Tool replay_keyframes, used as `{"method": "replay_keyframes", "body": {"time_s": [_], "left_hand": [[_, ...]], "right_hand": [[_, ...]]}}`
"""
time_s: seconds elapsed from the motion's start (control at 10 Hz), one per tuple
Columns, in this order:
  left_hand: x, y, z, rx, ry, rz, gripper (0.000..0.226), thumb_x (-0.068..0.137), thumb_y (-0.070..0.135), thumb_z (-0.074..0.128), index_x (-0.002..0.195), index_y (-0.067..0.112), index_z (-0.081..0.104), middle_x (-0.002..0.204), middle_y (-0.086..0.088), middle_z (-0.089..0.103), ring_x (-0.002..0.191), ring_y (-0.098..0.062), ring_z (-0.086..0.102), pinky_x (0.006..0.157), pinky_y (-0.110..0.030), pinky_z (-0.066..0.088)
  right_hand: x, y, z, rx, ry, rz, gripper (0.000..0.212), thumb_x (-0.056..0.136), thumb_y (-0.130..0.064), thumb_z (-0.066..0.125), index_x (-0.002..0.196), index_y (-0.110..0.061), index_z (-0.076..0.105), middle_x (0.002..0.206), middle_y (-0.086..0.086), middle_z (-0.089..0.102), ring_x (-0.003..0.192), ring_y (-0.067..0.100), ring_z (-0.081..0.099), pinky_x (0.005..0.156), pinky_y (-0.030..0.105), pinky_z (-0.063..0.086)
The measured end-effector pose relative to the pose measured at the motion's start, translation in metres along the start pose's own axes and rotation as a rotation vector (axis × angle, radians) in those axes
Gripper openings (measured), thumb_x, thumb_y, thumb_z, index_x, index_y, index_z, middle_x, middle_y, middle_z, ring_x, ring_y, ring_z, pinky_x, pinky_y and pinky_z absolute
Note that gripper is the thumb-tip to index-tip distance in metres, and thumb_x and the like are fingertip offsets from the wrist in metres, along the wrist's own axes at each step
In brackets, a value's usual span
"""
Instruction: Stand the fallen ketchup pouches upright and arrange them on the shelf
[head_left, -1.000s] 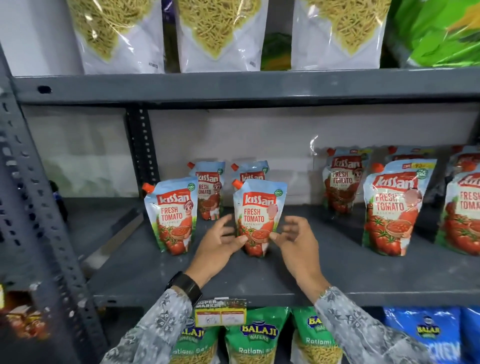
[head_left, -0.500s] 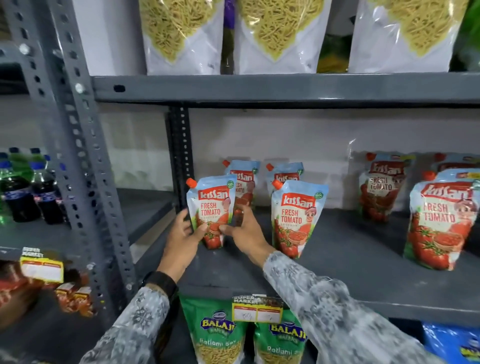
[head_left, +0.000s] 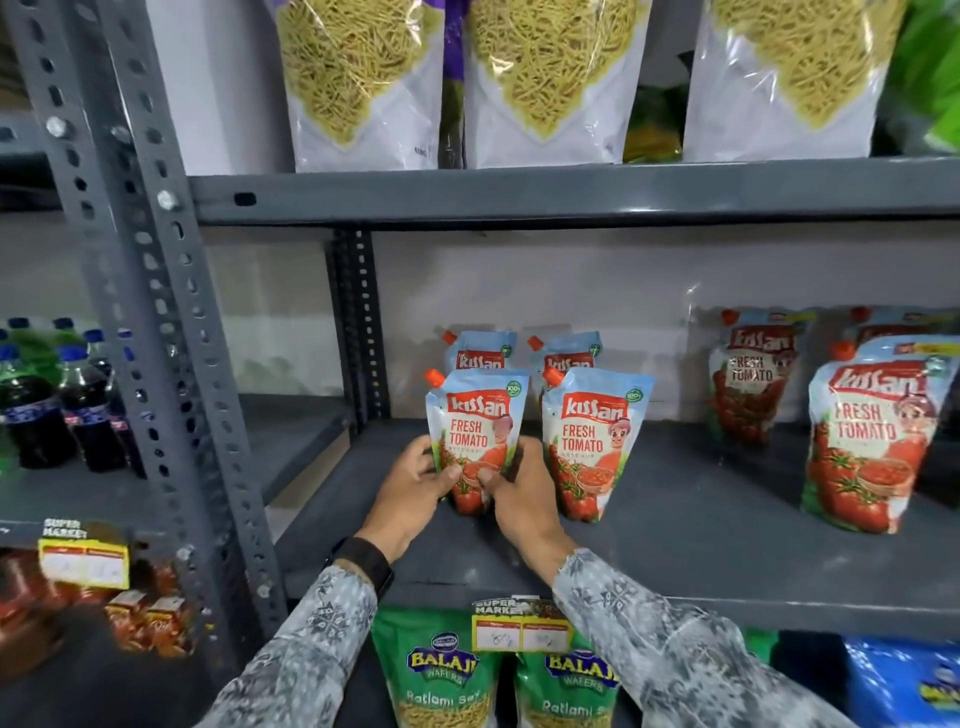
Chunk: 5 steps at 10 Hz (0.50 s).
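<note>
A grey metal shelf (head_left: 675, 561) in a shop aisle is seen from above, a pale wall behind it and perforated uprights at the left. The left hand (head_left: 415, 493) is closed around the lower left side of the front-left pouch (head_left: 475, 421), thumb across the print. The right hand (head_left: 519, 493) is closed on the lower right side of the same pouch, thumb on its front. The pouch is held upright between both hands, its base at the shelf; whether it is resting there cannot be told. A dark watch (head_left: 363, 564) is worn on the left wrist, and patterned grey sleeves (head_left: 675, 654) cover both arms. Just beside, to the right, a second pouch (head_left: 592, 441) is standing upright, near the right hand. Two more pouches (head_left: 519, 351) are lined up behind these, upright, mostly hidden. Well apart to the right, larger pouches (head_left: 872, 447) are standing in a group. A yellow price tag (head_left: 519, 629) is fixed to the shelf edge below the hands. Green snack bags (head_left: 441, 680) are seen on the tier under it. Noodle bags (head_left: 545, 78) are lined on the tier above. Dark soda bottles (head_left: 47, 410) are seen on the neighbouring rack at left.
</note>
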<state>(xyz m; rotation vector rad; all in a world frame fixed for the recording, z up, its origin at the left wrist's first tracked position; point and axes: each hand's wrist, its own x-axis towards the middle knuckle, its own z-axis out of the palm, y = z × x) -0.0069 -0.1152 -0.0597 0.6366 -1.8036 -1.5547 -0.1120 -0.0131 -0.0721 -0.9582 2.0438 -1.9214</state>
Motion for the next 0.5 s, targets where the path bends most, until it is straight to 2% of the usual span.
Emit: {"method": "replay_keyframes", "body": {"time_s": [0.1, 0.2, 0.3, 0.4, 0.5], "left_hand": [[0.0, 0.001, 0.003, -0.009, -0.001, -0.004, 0.037, 0.099, -0.002, 0.059, 0.131, 0.016, 0.055, 0.107, 0.005, 0.073, 0.097, -0.005, 0.069, 0.072, -0.014, 0.057], [0.0, 0.001, 0.001, -0.012, -0.008, -0.01, 0.037, 0.098, -0.001, 0.061, 0.132, 0.015, 0.056, 0.11, 0.001, 0.074, 0.111, -0.017, 0.07, 0.08, -0.018, 0.056], [-0.001, -0.001, 0.0, -0.007, 0.0, -0.01, 0.038, 0.098, 0.004, 0.063, 0.133, 0.017, 0.055, 0.114, -0.002, 0.074, 0.119, -0.023, 0.069, 0.085, -0.022, 0.056], [-0.008, 0.002, -0.004, 0.054, 0.024, -0.027, 0.048, 0.098, 0.012, 0.066, 0.143, 0.018, 0.052, 0.118, -0.003, 0.074, 0.114, -0.018, 0.07, 0.085, -0.023, 0.055], [-0.023, 0.004, -0.007, 0.186, 0.125, 0.051, 0.062, 0.096, 0.022, 0.068, 0.154, 0.023, 0.044, 0.135, -0.005, 0.068, 0.116, -0.013, 0.066, 0.093, -0.027, 0.054]], "right_hand": [[-0.002, -0.001, -0.002, -0.01, 0.01, 0.002, 0.038, 0.09, -0.008, 0.071, 0.118, -0.022, 0.05, 0.117, 0.001, 0.068, 0.11, 0.016, 0.066, 0.1, 0.039, 0.055], [-0.004, -0.004, 0.0, -0.027, 0.009, 0.012, 0.039, 0.091, -0.008, 0.07, 0.119, -0.024, 0.049, 0.118, 0.0, 0.068, 0.11, 0.016, 0.065, 0.102, 0.042, 0.055], [-0.005, -0.006, -0.003, -0.005, 0.0, 0.014, 0.042, 0.091, -0.009, 0.071, 0.121, -0.028, 0.048, 0.119, -0.003, 0.066, 0.114, 0.016, 0.064, 0.102, 0.037, 0.053], [-0.017, -0.009, -0.011, -0.004, -0.053, 0.048, 0.051, 0.091, -0.012, 0.072, 0.134, -0.028, 0.048, 0.124, -0.005, 0.064, 0.117, 0.013, 0.062, 0.104, 0.032, 0.048], [-0.032, -0.013, -0.027, -0.028, -0.063, 0.056, 0.077, 0.091, -0.023, 0.075, 0.156, -0.018, 0.034, 0.133, -0.004, 0.056, 0.127, 0.015, 0.055, 0.111, 0.037, 0.046]]}}
